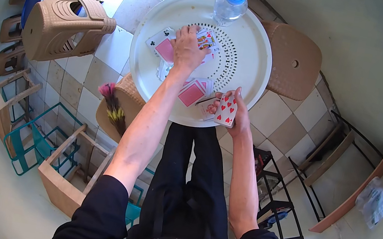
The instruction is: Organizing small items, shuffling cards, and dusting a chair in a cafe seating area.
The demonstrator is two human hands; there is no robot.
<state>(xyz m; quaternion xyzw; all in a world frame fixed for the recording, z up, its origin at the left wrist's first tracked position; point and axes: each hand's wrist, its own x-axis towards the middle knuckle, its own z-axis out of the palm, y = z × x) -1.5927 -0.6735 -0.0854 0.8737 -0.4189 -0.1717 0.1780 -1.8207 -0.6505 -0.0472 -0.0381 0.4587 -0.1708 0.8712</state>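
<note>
On a round white plastic table (252, 59) lie several groups of playing cards. My left hand (188, 51) is palm down over the upper cards, its fingers spread, between a face-down red-backed card (165, 50) with club cards beside it and a king of hearts (206, 39). Whether it grips a card cannot be seen. My right hand (241, 114) holds a stack of playing cards (226, 111), a heart card facing up, near the table's front edge. Left of that stack lie a pile of red-backed cards (192, 94) and a card with a reddish picture, a thin dark stick across it.
A water bottle with a blue cap (230, 6) stands at the table's far edge. Brown plastic stools (290, 60) surround the table. A dried-flower bunch (112, 108) lies on one at the left. Wooden furniture frames and a black rack (277, 206) stand nearer.
</note>
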